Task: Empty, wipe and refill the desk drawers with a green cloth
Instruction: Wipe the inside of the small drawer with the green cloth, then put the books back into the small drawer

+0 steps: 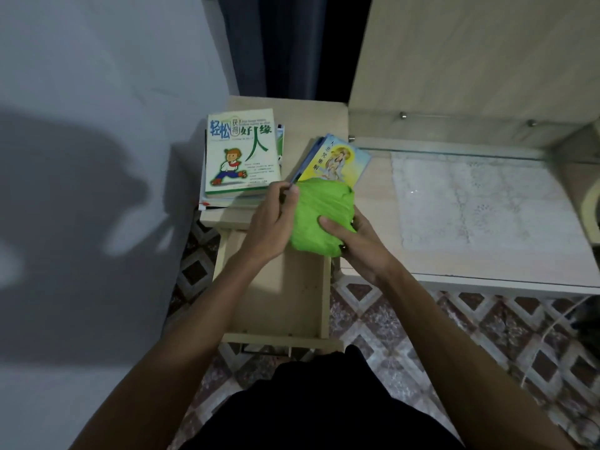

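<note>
A bunched green cloth is held above the back of the pulled-out wooden drawer, whose bare bottom shows. My right hand grips the cloth from the right, thumb lying across it. My left hand pinches the lower corner of a thin yellow-and-blue booklet, which lies tilted on the desk behind the cloth. Left of it, a stack of books topped by a white-and-green cartoon cover rests on the desk top.
A white lace mat lies under glass on the desk to the right. A wooden panel rises behind it. A grey wall stands close on the left, a dark curtain behind. Patterned floor tiles lie below.
</note>
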